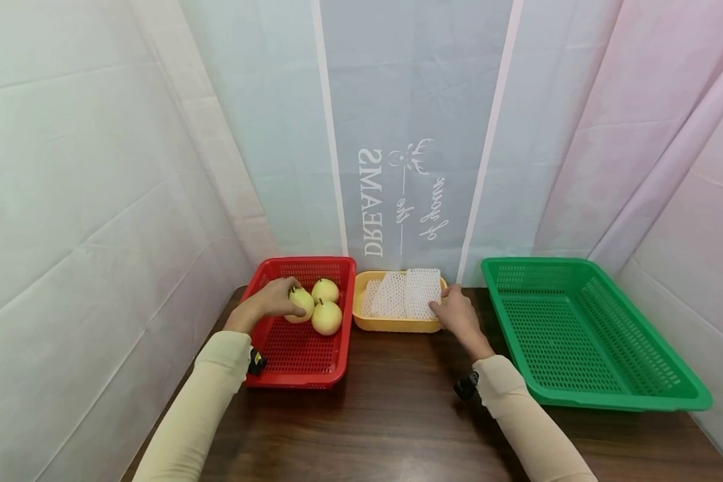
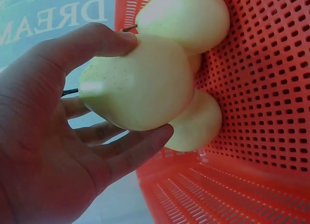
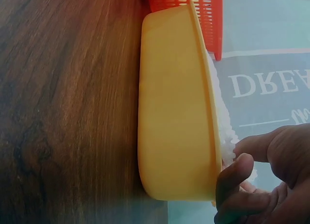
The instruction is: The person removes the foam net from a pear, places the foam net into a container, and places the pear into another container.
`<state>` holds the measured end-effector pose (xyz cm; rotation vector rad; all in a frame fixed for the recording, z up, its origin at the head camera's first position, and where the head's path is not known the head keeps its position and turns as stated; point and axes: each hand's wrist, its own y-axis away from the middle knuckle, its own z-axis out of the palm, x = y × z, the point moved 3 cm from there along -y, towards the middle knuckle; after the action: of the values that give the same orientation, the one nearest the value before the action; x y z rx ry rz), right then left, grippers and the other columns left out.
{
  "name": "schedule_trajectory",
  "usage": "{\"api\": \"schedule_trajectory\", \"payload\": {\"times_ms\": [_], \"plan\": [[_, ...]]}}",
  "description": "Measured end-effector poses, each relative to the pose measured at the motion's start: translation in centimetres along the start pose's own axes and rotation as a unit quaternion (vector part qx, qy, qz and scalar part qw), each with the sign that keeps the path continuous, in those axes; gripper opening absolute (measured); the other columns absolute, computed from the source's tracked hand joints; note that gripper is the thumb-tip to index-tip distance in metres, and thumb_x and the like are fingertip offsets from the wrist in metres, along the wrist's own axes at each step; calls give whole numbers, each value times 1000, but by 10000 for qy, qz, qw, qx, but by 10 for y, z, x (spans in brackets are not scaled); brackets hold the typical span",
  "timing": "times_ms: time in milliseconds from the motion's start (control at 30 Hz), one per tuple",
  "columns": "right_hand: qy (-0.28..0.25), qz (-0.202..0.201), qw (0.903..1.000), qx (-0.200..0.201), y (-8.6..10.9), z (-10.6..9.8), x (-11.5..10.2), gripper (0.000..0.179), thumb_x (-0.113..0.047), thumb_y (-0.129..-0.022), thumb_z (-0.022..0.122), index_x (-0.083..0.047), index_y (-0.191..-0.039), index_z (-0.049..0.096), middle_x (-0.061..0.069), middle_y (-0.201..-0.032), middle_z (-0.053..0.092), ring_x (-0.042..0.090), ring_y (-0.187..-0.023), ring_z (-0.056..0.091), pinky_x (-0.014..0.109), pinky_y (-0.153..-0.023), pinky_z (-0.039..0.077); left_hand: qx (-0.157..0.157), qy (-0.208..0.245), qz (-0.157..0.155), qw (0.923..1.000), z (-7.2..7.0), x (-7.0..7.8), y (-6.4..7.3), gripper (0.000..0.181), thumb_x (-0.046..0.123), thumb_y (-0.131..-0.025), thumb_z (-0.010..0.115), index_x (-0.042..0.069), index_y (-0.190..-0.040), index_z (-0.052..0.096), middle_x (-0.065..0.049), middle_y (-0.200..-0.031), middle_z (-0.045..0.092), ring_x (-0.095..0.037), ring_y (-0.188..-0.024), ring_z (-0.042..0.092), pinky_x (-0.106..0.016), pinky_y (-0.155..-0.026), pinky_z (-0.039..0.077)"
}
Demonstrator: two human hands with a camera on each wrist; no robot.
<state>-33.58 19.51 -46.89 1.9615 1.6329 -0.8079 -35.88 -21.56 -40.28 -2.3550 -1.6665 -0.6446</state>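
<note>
In the red basket (image 1: 295,381) my left hand (image 1: 274,299) grips a pale yellow pear (image 2: 140,83), thumb on one side and fingers on the other. Other pears lie against it, one (image 1: 327,317) nearer the front and one (image 1: 325,290) behind. White foam net sleeves (image 1: 388,294) lie in a yellow tray (image 1: 391,326) between the two baskets. At the tray's right end, my right hand (image 1: 458,314) pinches the rightmost foam net sleeve (image 1: 422,293). In the right wrist view the tray wall hides most of the foam, and the fingertips meet at its edge.
A large green basket (image 1: 560,341) stands on the right of the dark wooden table (image 1: 391,415). Printed curtain cloth (image 1: 410,100) hangs right behind the tray. Pale cloth walls (image 1: 84,234) close in the sides.
</note>
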Motion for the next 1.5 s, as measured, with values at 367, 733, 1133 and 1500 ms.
{"api": "schedule_trajectory", "payload": {"times_ms": [367,733,1133,1500], "plan": [[942,-339,9944,335,3,1,-2,25,-29,-98,71,-7,-103,60,14,-86,69,29,-72,64,42,-60,48,-255,-85,-163,9995,6,-12,-5,68,28,-87,84,-2,-142,57,-21,-131,67,-30,-111,65,-45,-90,56],[1244,-738,9879,555,2,5,-2,19,-27,-97,71,-11,-89,64,7,-72,63,24,-64,58,38,-56,42,-559,-267,-389,9973,12,-23,-9,66,25,-84,86,-3,-138,58,-22,-131,67,-32,-114,65,-47,-94,56],[1763,-1185,9731,897,1,9,-3,15,-16,-94,71,-9,-81,69,13,-85,62,29,-65,59,44,-54,49,-915,-195,-816,9923,17,-27,-7,66,20,-85,87,-1,-138,55,-21,-136,63,-29,-113,60,-46,-95,53],[1827,-2835,9342,1162,-1,17,-10,20,-5,-98,64,-5,-103,84,18,-108,78,42,-100,66,55,-93,53,-1024,-110,-859,9910,18,-25,-7,63,18,-88,84,-2,-140,54,-22,-141,60,-30,-118,60,-44,-97,52]]}}
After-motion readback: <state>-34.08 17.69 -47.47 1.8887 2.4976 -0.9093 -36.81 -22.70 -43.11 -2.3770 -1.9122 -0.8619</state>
